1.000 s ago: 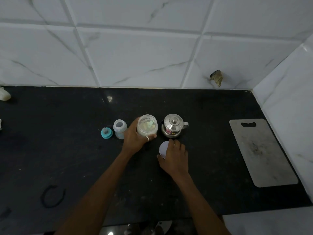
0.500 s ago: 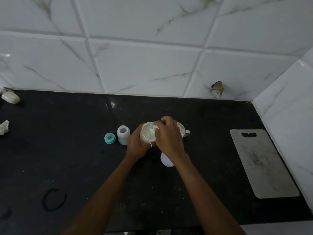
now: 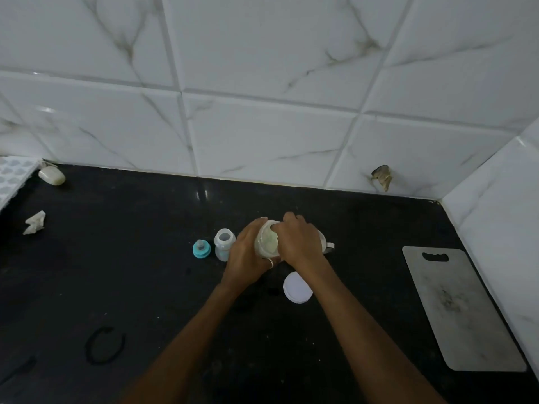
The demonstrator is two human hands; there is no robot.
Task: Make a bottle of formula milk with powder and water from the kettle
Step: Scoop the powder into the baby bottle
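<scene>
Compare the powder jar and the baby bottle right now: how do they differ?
The powder jar is wider than the baby bottle. The left hand grips the jar and the right hand reaches into its mouth; the bottle stands untouched on the counter. Pale powder shows in the jar; the bottle looks empty. Both are uncapped.

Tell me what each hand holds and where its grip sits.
The left hand grips the powder jar around its side wall. The right hand reaches into the jar's open mouth; whether it pinches anything inside cannot be told.
</scene>
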